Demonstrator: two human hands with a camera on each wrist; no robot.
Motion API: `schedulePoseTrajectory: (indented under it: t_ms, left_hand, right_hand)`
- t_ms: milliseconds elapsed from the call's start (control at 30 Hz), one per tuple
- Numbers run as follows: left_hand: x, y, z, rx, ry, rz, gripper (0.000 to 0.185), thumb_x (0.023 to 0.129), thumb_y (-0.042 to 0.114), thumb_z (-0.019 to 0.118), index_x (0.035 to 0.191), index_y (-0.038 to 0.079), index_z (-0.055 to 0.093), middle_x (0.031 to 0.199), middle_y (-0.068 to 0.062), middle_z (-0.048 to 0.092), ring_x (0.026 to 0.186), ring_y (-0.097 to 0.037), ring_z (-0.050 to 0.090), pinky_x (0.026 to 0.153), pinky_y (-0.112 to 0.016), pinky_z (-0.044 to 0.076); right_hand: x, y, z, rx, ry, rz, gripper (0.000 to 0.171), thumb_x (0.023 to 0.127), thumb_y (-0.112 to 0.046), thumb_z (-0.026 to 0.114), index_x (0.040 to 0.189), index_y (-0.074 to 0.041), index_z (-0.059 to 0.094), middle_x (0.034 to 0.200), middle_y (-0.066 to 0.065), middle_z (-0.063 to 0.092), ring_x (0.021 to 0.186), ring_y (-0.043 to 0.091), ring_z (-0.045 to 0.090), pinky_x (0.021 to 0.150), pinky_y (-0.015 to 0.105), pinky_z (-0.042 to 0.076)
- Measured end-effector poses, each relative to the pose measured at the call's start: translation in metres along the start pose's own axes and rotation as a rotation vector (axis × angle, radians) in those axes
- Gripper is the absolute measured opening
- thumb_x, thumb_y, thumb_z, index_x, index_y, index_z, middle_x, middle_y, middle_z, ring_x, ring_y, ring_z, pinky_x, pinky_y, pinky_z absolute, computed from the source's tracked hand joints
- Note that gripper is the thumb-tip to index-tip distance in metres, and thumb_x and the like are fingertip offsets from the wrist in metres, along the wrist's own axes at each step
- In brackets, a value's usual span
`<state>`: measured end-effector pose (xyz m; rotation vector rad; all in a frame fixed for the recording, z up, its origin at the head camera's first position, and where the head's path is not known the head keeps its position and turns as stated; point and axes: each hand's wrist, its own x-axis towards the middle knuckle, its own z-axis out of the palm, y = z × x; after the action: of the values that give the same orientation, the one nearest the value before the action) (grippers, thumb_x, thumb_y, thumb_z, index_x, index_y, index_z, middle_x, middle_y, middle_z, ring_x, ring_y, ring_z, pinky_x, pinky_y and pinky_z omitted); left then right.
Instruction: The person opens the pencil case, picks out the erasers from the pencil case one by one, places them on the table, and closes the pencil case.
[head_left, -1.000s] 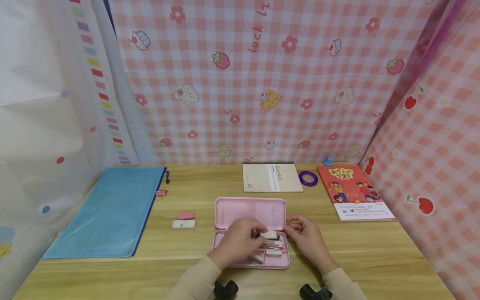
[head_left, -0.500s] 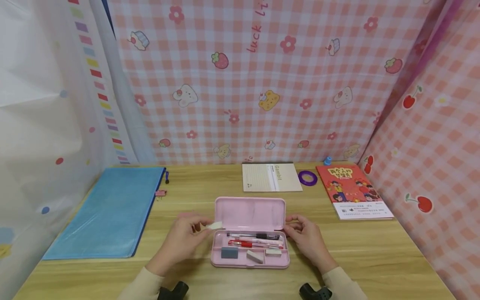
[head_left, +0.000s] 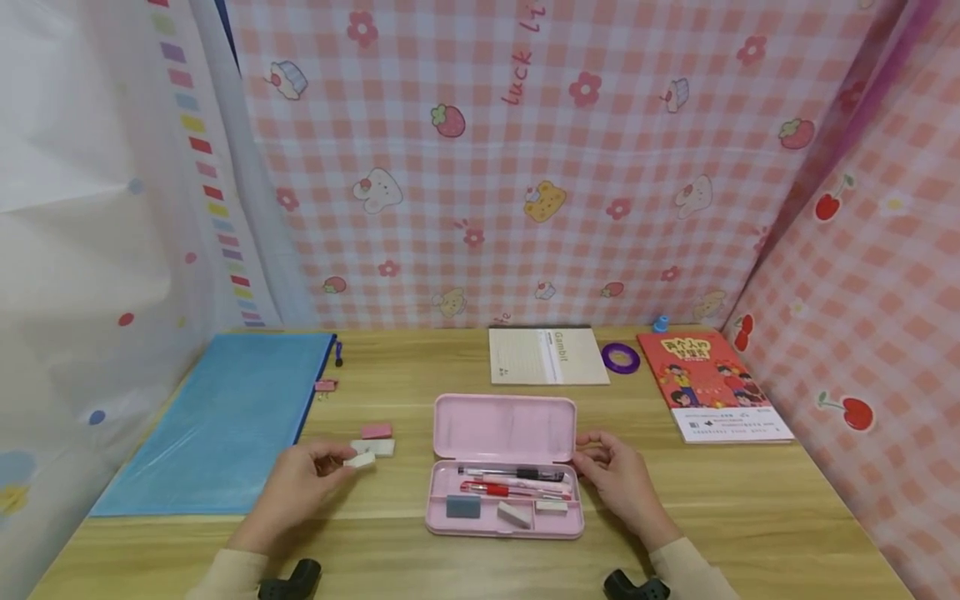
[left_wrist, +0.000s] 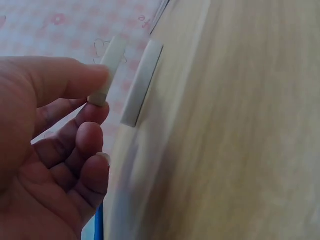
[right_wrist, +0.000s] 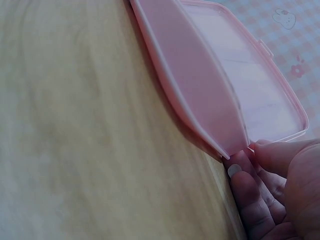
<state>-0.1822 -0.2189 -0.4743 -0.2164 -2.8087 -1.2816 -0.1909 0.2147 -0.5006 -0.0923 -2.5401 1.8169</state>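
My left hand (head_left: pixel 298 482) pinches a small white eraser (left_wrist: pixel 111 65) between thumb and fingertip, out to the left of the pencil case. Close by it, a larger white eraser (head_left: pixel 381 448) and a pink eraser (head_left: pixel 377 431) lie on the table. The pink pencil case (head_left: pixel 504 427) stands open in front. In its long compartment are a black pen (head_left: pixel 525 473), a red pen (head_left: pixel 495 489) and a pale pink pen. A blue-grey eraser (head_left: pixel 462 506) and two whitish erasers (head_left: pixel 513 514) sit in the front compartments. My right hand (head_left: pixel 618 483) pinches the case's right corner near the hinge.
On the left lies a blue zip folder (head_left: pixel 217 425) with a pink clip (head_left: pixel 326 385) at its edge. A notebook (head_left: pixel 517 357), a purple tape roll (head_left: pixel 621 358) and a red book (head_left: pixel 697 375) lie along the back. Patterned cloth closes in the table's back and sides.
The left hand has carried the white eraser from over the pencil case leftward to the erasers on the table. The pens and erasers in the case are uncovered. The right hand stays put.
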Motion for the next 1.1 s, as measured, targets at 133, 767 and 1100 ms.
schedulePoseTrajectory:
  t_ms: [133,767,1100]
  left_hand:
    - [0.0,-0.004,0.0,-0.002,-0.022,-0.002,0.014,0.082,0.01,0.076,0.095,0.012,0.074,0.083,0.002,0.066,0.069,-0.011,0.056,0.06,-0.026,0.048]
    - [0.006,-0.011,0.001,0.075,-0.028,-0.018,0.014,0.08,0.007,0.076,0.094,0.01,0.075,0.083,0.002,0.067,0.07,-0.01,0.056,0.061,-0.025,0.046]
    - [0.008,-0.014,0.002,0.068,-0.03,-0.016,0.014,0.08,0.009,0.077,0.094,0.009,0.074,0.08,0.003,0.066,0.068,-0.011,0.055,0.059,-0.025,0.046]
  right_hand:
    - [0.0,0.0,0.0,-0.001,0.004,-0.002,0.019,0.088,-0.004,0.068,0.107,-0.002,0.063,0.092,0.011,0.071,0.081,0.019,0.067,0.066,0.026,0.055]
    - [0.001,0.004,0.0,0.002,0.001,-0.022,0.018,0.088,-0.002,0.067,0.106,-0.002,0.063,0.09,0.011,0.071,0.078,0.018,0.067,0.065,0.026,0.055]
    - [0.002,0.004,0.0,-0.021,0.003,-0.022,0.018,0.089,-0.003,0.067,0.106,-0.003,0.063,0.09,0.01,0.071,0.078,0.017,0.067,0.065,0.026,0.055]
